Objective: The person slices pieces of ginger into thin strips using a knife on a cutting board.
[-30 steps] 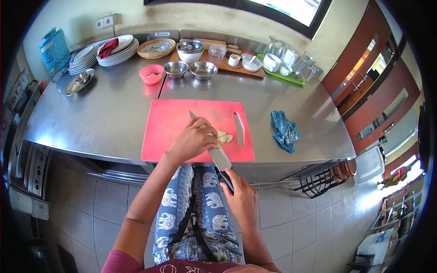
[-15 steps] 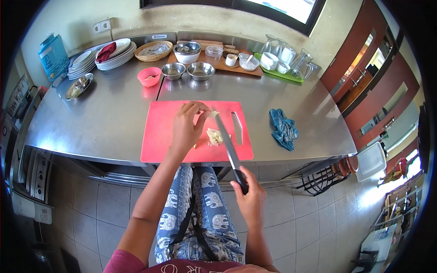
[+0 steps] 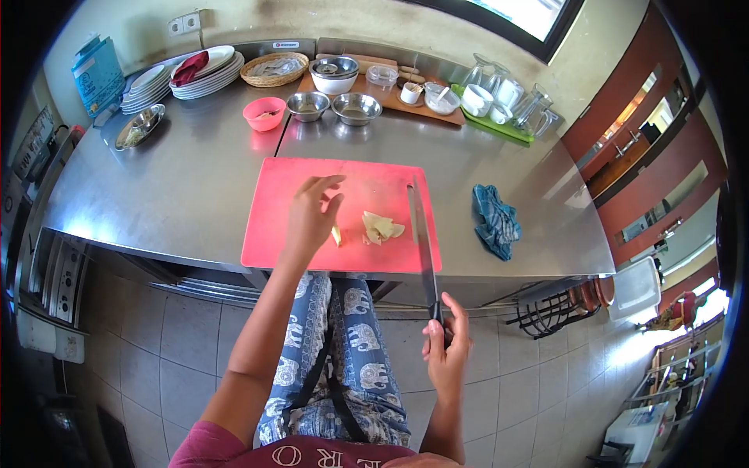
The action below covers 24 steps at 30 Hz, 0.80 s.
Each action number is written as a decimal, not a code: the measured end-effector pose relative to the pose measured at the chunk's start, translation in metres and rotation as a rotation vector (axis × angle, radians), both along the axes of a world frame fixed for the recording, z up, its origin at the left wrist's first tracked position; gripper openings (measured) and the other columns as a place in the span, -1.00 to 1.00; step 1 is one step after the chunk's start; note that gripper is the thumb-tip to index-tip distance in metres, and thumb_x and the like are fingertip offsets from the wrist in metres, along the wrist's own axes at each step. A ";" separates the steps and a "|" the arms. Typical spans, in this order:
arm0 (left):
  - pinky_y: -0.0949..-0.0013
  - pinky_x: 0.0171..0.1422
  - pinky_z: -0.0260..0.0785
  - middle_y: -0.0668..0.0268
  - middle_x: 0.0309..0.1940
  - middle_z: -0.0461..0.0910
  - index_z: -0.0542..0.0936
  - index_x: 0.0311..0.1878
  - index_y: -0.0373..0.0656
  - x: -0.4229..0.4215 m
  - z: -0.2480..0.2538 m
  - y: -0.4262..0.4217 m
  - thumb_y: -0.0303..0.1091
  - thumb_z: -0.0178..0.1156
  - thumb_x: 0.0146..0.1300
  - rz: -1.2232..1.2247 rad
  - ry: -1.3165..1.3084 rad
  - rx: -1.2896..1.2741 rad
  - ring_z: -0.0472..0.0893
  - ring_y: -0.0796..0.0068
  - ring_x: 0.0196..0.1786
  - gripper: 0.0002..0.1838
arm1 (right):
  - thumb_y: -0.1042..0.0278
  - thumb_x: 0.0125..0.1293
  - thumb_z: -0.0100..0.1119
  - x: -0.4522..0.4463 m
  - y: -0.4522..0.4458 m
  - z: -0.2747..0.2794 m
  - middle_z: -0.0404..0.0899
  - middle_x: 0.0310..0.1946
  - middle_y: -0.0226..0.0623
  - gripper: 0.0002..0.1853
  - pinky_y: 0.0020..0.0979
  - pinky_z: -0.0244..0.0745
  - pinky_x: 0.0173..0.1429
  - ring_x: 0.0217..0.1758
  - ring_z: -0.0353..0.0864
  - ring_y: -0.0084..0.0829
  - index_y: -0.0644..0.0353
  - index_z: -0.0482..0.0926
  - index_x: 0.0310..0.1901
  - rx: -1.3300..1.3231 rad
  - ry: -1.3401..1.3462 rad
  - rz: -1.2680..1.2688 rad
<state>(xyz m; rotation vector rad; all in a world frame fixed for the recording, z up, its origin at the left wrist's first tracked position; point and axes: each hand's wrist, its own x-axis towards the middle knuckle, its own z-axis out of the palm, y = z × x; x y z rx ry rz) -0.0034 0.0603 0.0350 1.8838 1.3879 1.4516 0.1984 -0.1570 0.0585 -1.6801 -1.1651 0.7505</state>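
Observation:
My right hand (image 3: 448,343) is closed around the black handle of a long kitchen knife (image 3: 422,242). The blade points away from me and lies over the right side of the pink cutting board (image 3: 351,257), covering part of its handle slot. Over the board's left half hovers my left hand (image 3: 312,214), thumb and fingers apart with nothing between them. A small pile of pale, thin slices (image 3: 381,227) rests right of the board's middle. One narrow pale piece (image 3: 336,235) lies just beneath my left hand.
A crumpled blue cloth (image 3: 496,222) lies right of the board. Behind it stand a pink bowl (image 3: 264,114), two steel bowls (image 3: 356,109), stacked plates (image 3: 207,81) and a green tray (image 3: 499,127) with cups and glasses. An oval metal dish (image 3: 141,127) sits at left.
The knife has swung right, away from my left hand. The slice pinched in my left fingers has left them, and those fingers have spread. The camera view has shifted slightly.

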 end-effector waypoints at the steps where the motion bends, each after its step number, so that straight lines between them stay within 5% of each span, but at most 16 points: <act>1: 0.38 -0.25 0.54 0.23 -0.23 0.65 0.64 0.02 -0.12 -0.012 -0.002 -0.004 -0.52 0.31 0.13 0.013 0.021 -0.027 0.65 0.41 -0.35 -0.66 | 0.38 0.43 0.08 -0.005 -0.001 0.001 0.54 -0.47 -0.17 -0.59 -0.34 0.50 -0.26 -0.43 0.60 -0.30 0.13 0.39 0.28 -0.024 0.028 0.048; 5: 0.50 -0.25 0.51 0.33 -0.28 0.63 0.61 0.09 -0.19 -0.032 -0.023 -0.021 -0.49 0.31 0.20 -0.067 -0.132 -0.372 0.63 0.60 -0.28 -0.65 | 0.43 0.48 -0.05 -0.023 0.003 -0.010 0.55 -0.39 -0.16 -0.58 -0.34 0.50 -0.22 -0.39 0.60 -0.33 0.11 0.33 0.34 -0.047 -0.008 0.258; 10: 0.39 -0.21 0.58 0.24 -0.23 0.65 0.64 -0.02 -0.21 -0.018 -0.037 -0.033 -0.45 0.38 0.14 -0.015 -0.223 -0.272 0.69 0.45 -0.26 -0.69 | 0.52 0.45 -0.07 -0.037 0.015 -0.015 0.57 -0.07 0.00 -0.51 -0.17 0.53 -0.14 -0.24 0.65 -0.11 0.06 0.27 0.39 0.031 -0.226 0.351; 17: 0.45 -0.24 0.59 0.24 -0.24 0.63 0.65 -0.14 -0.26 -0.005 -0.035 -0.040 -0.50 0.35 0.13 0.032 -0.218 -0.239 0.68 0.48 -0.29 -0.78 | 0.39 0.45 0.01 -0.047 0.013 -0.008 0.52 -0.28 -0.09 -0.46 -0.09 0.51 -0.27 -0.33 0.60 -0.04 -0.04 0.22 0.43 0.096 -0.353 0.337; 24: 0.49 -0.20 0.56 0.28 -0.37 0.66 0.60 -0.22 -0.35 -0.005 -0.035 -0.041 -0.55 0.30 0.17 0.037 -0.253 -0.354 0.67 0.56 -0.31 -0.87 | 0.36 0.43 0.05 -0.055 0.012 -0.009 0.45 -0.38 -0.19 -0.47 -0.21 0.49 -0.35 -0.45 0.52 -0.22 -0.05 0.29 0.41 0.038 -0.385 0.365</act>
